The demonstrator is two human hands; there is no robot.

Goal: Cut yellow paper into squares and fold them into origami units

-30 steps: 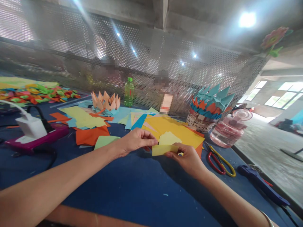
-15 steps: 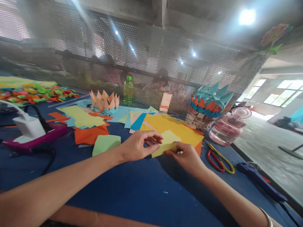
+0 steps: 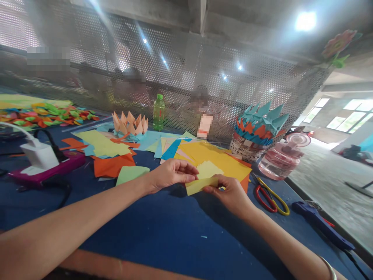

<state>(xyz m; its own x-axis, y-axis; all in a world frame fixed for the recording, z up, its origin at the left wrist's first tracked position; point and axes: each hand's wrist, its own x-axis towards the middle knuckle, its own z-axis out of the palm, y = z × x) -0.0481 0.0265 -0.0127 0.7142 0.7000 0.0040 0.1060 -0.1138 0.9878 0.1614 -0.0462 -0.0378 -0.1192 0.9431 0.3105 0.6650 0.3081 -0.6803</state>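
Note:
A small pale yellow folded paper strip [image 3: 201, 184] is held just above the blue table [image 3: 163, 229]. My left hand [image 3: 170, 174] pinches its left end with thumb and fingers. The strip's right end is pinched by my right hand [image 3: 230, 192]. Behind the strip lies a pale yellow sheet [image 3: 208, 169] on a pile of yellow and orange paper [image 3: 224, 157].
Scissors with red and yellow handles [image 3: 271, 198] and a blue tool [image 3: 320, 225] lie at the right. A pink bottle [image 3: 276, 159], a paper-crowned basket [image 3: 253, 134], a green bottle [image 3: 159, 112], an orange paper crown [image 3: 129, 124] and loose coloured sheets [image 3: 110, 155] stand behind. A white charger [image 3: 39, 155] sits left.
My left hand shifted along the strip's left end and now pinches it again; the strip has tilted slightly, its left end lower. My right hand has barely moved.

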